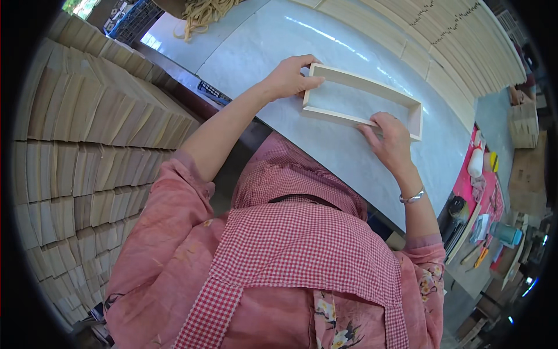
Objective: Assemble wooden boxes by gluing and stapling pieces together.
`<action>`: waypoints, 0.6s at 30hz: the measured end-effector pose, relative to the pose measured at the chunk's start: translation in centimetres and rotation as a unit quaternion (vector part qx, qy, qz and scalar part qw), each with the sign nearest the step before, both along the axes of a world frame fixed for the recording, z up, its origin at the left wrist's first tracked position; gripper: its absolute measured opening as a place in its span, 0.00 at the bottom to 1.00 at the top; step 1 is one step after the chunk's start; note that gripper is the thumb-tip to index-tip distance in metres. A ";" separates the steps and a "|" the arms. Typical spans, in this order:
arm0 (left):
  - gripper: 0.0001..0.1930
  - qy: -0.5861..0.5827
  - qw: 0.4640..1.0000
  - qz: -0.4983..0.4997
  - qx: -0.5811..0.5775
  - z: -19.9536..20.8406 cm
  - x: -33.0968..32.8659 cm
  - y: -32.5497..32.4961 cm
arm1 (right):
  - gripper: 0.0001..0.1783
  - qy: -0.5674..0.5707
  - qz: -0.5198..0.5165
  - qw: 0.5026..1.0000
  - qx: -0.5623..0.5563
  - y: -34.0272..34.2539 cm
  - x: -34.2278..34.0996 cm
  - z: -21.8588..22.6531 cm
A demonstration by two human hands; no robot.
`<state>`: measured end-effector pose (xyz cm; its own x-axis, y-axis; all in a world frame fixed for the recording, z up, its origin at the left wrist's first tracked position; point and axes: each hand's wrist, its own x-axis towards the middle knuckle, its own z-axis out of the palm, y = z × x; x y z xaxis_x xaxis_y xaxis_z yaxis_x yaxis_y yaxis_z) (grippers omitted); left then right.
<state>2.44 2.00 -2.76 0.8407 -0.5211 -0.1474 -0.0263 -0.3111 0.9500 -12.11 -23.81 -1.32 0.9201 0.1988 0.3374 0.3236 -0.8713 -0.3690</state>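
Note:
A long, narrow wooden frame (363,85) of pale boards rests on the smooth light-coloured tabletop (261,58), and the table surface shows through its middle. My left hand (292,77) is closed around its left short end, thumb on the top edge. On the near long side, toward the right corner, my right hand (388,138) pinches the board between thumb and fingers. A silver bangle circles my right wrist.
Tall stacks of wooden boards (75,104) stand at my left. More pale boards (459,41) are piled along the table's far right. A bundle of tan strips (203,16) lies at the far left. Bottles and tools, including a white bottle (476,160), sit on the right.

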 end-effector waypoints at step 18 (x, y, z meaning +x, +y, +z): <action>0.53 -0.097 0.990 -0.100 -0.001 -1.3 -1.3 2.7 | 0.11 0.050 -0.010 0.998 -0.035 -0.7 0.1 0.0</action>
